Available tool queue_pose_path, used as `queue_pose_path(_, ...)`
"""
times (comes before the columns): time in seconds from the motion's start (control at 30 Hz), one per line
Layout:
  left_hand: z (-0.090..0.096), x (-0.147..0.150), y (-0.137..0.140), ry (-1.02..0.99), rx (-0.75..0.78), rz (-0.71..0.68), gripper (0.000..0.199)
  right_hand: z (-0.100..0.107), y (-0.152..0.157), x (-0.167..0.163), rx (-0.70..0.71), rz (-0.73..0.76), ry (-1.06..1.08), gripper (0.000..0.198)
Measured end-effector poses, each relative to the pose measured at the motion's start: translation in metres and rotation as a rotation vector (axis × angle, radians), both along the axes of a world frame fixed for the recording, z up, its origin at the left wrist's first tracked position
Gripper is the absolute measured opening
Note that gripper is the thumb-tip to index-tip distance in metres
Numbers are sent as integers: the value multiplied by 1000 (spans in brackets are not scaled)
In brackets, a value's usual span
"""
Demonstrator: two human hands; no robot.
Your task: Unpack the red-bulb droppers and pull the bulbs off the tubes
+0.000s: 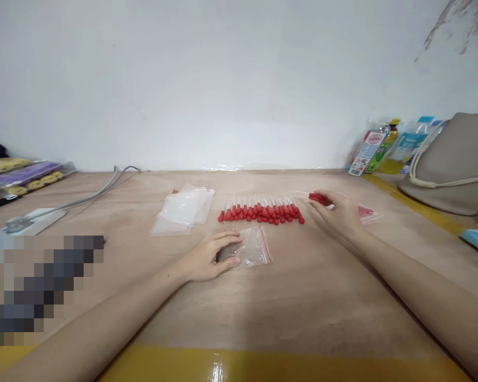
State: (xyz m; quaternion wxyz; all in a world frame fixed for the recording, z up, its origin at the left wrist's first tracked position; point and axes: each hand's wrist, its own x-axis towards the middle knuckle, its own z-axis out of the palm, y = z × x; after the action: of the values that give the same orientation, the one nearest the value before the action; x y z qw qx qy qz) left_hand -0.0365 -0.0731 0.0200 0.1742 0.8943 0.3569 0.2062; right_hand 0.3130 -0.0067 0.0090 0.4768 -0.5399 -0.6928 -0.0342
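My left hand [209,257] lies over the left end of a clear zip bag [257,246] with a red seal line. Its thumb and fingers are apart, touching the bag, which is flat on the table. Between the fingers of my right hand [340,209] is a small bunch of red-bulbed droppers [317,198], thin clear stems pointing left. Left of that hand, a row of red-bulbed droppers [263,212] lies on the table, bulbs toward me. Partly hidden behind the right hand is another clear bag [368,213] with red in it.
A stack of clear bags [185,209] lies left of the row. At the far left are a cable [91,196] and purple and yellow packets [32,175]. Bottles [412,146], a carton [367,153] and a grey-beige bag [454,164] stand at the right. Yellow tape [263,363] lines the front edge.
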Motion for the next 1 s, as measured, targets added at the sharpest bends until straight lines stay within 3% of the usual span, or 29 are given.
queue_pose_path(0.17, -2, 0, 0, 15, 2, 5, 46, -5, -12, -4, 13, 135, -254, 27)
queue_pose_path(0.4, -1, 1, 0, 17, 16, 14, 46, -11, -16, -2, -7, 209, -390, 34)
queue_pose_path(0.6, -1, 1, 0, 26, 9, 24, 47, -15, -20, -2, -87, 156, -316, 47)
queue_pose_path(0.83, -2, 0, 0, 9, -1, 23, 47, -13, -23, -3, -142, 209, -286, 61)
queue_pose_path(1.0, -2, 0, 0, -8, 0, 10, 47, -8, -26, -10, -46, 155, -192, 57)
